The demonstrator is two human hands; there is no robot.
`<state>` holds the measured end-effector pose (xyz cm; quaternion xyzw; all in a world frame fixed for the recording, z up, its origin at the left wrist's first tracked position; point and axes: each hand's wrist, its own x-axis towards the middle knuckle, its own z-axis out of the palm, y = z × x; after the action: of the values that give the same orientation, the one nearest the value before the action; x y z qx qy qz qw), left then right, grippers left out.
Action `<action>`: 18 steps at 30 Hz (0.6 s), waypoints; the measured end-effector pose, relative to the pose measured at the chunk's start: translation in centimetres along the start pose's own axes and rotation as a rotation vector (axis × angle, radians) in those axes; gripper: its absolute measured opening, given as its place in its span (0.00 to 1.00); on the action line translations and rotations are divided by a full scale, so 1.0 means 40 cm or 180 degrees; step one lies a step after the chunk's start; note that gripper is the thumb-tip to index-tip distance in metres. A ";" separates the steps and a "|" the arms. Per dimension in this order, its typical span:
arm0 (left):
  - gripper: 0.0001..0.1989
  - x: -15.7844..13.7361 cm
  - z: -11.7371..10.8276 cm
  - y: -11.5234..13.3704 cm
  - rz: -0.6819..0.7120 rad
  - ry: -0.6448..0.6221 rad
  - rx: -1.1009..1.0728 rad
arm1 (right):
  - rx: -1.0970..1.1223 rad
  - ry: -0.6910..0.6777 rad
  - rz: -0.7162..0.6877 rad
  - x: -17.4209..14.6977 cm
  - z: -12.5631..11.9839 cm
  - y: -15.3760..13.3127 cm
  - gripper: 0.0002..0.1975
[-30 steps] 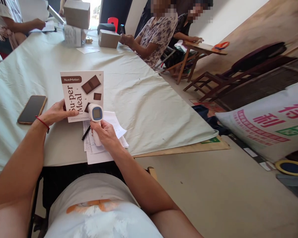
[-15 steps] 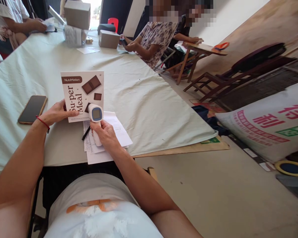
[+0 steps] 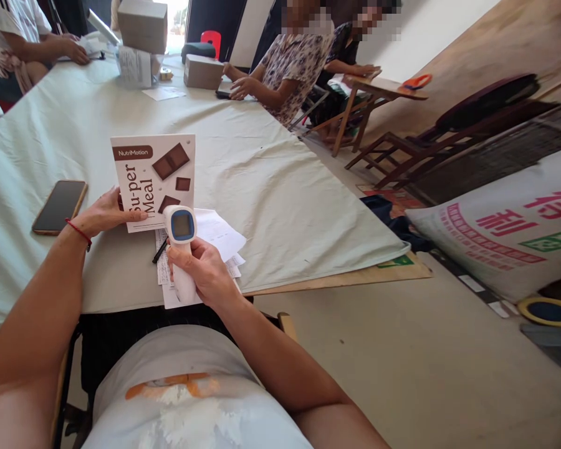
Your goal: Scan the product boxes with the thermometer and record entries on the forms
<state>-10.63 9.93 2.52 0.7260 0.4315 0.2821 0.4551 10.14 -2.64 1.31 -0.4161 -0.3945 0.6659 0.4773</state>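
Observation:
My left hand (image 3: 106, 211) grips the lower left edge of a white and brown "NutriMotion Su-per Meal" box (image 3: 168, 178), its printed front turned towards me. In my right hand (image 3: 204, 268) is a white infrared thermometer (image 3: 182, 227), fingers wrapped round its handle. Its blue-framed screen faces me, and its head overlaps the box's lower right corner in my view. Under the thermometer lie written paper sheets (image 3: 222, 234) and a black pen (image 3: 159, 251). Left of my left hand rests a smartphone (image 3: 60, 207) with a dark screen.
A pale green cloth (image 3: 280, 206) covers the table. Cardboard boxes (image 3: 143, 26) and another box (image 3: 204, 72) stand at the far end, where people sit. To the right are a wooden chair (image 3: 430, 140) and a large printed sack (image 3: 500, 231).
My right hand has drawn the thermometer slightly down, towards me and away from the box. The box stays nearly still. A person across the table has lowered a phone to the tabletop.

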 end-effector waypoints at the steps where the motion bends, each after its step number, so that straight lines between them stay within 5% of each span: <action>1: 0.34 -0.002 0.001 0.004 0.0005 0.0001 0.0008 | 0.0008 -0.0092 -0.0045 -0.017 0.006 -0.009 0.29; 12: 0.37 -0.005 0.011 0.013 -0.0160 -0.0028 -0.0344 | 0.0134 -0.0970 -0.0019 -0.148 0.046 -0.101 0.28; 18: 0.37 -0.003 0.007 0.003 -0.0097 -0.0048 -0.0485 | -0.0358 -0.0815 -0.0389 -0.169 0.025 -0.104 0.28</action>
<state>-10.42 9.69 2.51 0.6848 0.4163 0.3016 0.5165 11.81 -8.31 6.70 -0.3290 -0.5134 0.6601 0.4387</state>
